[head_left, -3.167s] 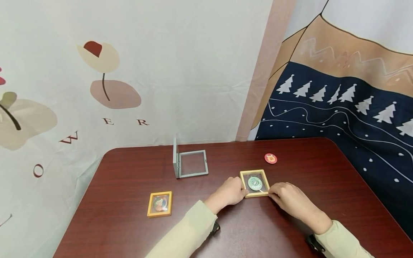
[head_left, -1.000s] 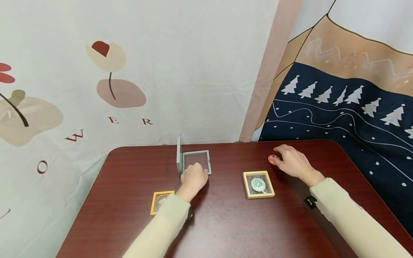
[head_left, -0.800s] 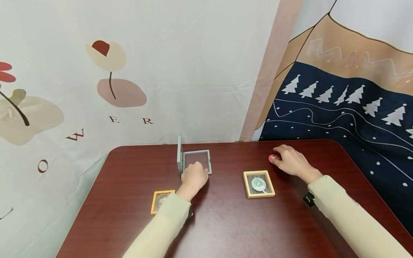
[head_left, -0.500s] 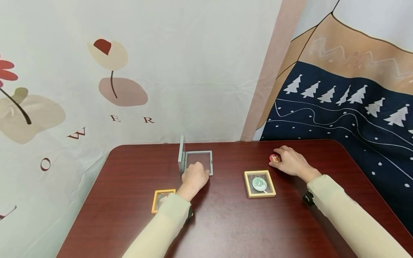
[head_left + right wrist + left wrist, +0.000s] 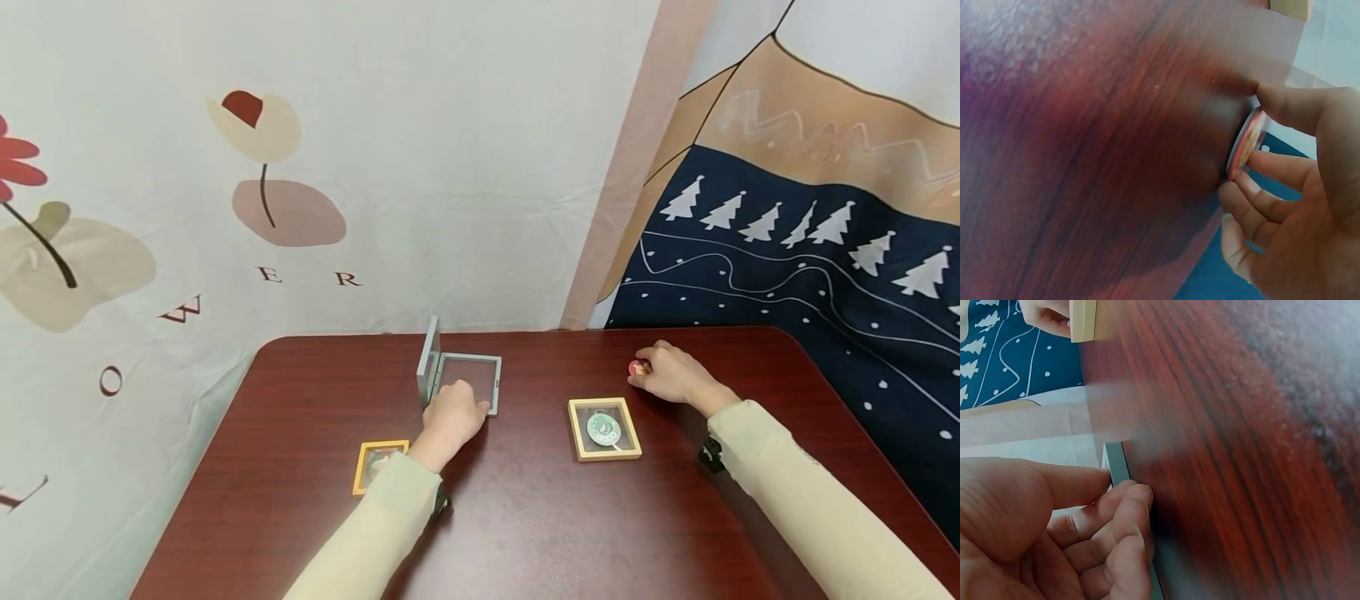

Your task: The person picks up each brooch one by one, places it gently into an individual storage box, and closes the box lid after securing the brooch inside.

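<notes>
In the head view a grey hinged frame lies at the back left with its lid standing up, tilted a little left. My left hand pinches its near edge; the left wrist view shows thumb and curled fingers of this hand on the grey edge. At the back right my right hand is on a round red disc. In the right wrist view the thumb and fingers of this hand are around the disc, which is slightly tilted at the tabletop, fingers on its face and rim.
A pale yellow frame with a green round piece inside lies between the hands, nearer the table's middle. An orange-yellow frame lies at the left, partly covered by the left sleeve. Behind the brown table hang printed cloths.
Both hands left the pale yellow frame, the left to the grey frame, the right to the red disc. Lately the grey frame has turned slightly, and the right fingers have drawn in around the disc.
</notes>
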A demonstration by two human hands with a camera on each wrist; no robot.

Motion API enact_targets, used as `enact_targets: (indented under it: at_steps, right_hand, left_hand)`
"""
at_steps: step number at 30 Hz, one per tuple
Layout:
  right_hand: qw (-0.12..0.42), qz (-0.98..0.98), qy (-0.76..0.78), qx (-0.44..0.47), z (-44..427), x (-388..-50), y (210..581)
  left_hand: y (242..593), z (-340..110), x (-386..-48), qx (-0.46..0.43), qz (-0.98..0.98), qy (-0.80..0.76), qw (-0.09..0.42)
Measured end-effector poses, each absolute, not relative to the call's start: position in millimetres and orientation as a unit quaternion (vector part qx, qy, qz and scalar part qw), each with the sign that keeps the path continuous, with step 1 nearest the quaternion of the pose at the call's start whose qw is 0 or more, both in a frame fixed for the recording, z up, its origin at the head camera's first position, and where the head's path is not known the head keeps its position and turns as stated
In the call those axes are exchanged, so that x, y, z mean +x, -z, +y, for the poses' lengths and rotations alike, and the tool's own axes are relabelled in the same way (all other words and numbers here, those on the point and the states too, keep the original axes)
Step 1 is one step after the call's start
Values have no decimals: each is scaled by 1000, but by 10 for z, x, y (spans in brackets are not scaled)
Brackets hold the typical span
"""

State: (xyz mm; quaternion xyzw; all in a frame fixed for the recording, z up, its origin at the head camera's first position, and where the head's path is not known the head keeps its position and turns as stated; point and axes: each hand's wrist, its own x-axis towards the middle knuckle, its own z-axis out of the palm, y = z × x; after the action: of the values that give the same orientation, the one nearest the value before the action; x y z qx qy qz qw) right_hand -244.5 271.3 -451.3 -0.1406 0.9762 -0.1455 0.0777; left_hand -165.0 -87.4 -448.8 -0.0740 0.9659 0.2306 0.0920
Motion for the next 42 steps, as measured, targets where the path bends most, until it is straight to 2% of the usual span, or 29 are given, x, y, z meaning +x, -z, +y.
enact_targets:
  at_steps: [10, 20, 28, 42]
  right_hand:
    - [81, 970, 188, -133, 2756, -2491, 4523]
    - [79, 969, 198, -128, 2849, -2478, 4511]
    - [41, 969, 201, -135, 2914, -2417, 4398]
    - [-19, 970, 203, -131, 2893, -2257, 4072]
  left_hand:
    - [4488, -903, -1627, -74, 963, -239, 105]
    - [4467, -921, -1582, -59, 967, -231, 92]
    - [4457, -935, -1555, -67, 961, -246, 106]
    - [4477, -969, -1532, -61, 960, -256, 92]
